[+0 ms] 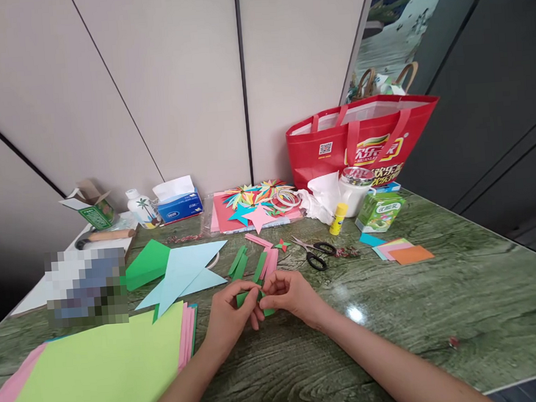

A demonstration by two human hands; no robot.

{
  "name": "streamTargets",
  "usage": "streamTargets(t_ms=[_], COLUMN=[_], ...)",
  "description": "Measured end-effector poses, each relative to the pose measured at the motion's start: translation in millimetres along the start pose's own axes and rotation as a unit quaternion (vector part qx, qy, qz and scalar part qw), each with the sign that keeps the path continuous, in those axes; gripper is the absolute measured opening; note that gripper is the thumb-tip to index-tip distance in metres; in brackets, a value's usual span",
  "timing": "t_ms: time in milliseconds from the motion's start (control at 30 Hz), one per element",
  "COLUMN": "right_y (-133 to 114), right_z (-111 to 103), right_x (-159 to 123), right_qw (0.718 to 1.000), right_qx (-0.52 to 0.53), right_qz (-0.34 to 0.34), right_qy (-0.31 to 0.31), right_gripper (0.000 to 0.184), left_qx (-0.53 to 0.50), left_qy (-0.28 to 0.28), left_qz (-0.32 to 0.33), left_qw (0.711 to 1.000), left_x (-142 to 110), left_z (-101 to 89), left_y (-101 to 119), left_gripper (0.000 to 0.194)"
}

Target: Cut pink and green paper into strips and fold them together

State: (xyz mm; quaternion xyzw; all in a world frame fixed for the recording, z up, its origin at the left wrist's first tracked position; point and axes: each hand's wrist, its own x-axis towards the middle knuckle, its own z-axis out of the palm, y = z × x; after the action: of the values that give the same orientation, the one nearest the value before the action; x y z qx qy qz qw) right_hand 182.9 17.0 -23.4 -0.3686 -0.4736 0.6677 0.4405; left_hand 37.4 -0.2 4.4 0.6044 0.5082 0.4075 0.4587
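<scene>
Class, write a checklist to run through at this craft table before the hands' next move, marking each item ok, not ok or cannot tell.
1. Left hand and right hand both on the green paper: ok.
2. Fold crisp under the fingertips: cannot tell, fingers cover it.
3. Loose green strips close by: ok, just beyond the left hand.
4. Scissors closed: not ok, handles spread.
5. Glue stick standing: ok, beside the white jar.
</scene>
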Motion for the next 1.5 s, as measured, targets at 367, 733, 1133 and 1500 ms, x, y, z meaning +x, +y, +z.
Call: streamTargets(t_ms=[367, 733, 1133, 1500], right_y=[0.6, -3.1, -4.8, -5.3], right_z=[-5.3, -8.0, -5.9, -3.4], right_x=[0.1, 0.9, -0.1, 0.4], right_qw=[0.998, 0.996, 0.999, 0.998], right_qx=[0.037, 0.039, -0.005, -0.054], right_qz=[0.054, 0.075, 0.04, -0.003], right_qy=[-0.02, 0.018, 0.015, 0.007], right_gripper=[0.031, 0.032, 0.026, 0.025], left_qx=[-0.065, -0.071, -0.085, -0.068], left_qy=[-0.01, 0.0, -0.003, 0.017], left_qz=[-0.05, -0.082, -0.018, -0.033], left_qw=[0.997, 0.994, 0.996, 0.997], left_x=[3.7, 2.4, 2.5, 1.5], left_z=[-4.4, -4.7, -4.8, -2.6], left_y=[-3.2, 5.3, -3.5, 1.3], left_gripper=[0.019, 0.026, 0.016, 0.016])
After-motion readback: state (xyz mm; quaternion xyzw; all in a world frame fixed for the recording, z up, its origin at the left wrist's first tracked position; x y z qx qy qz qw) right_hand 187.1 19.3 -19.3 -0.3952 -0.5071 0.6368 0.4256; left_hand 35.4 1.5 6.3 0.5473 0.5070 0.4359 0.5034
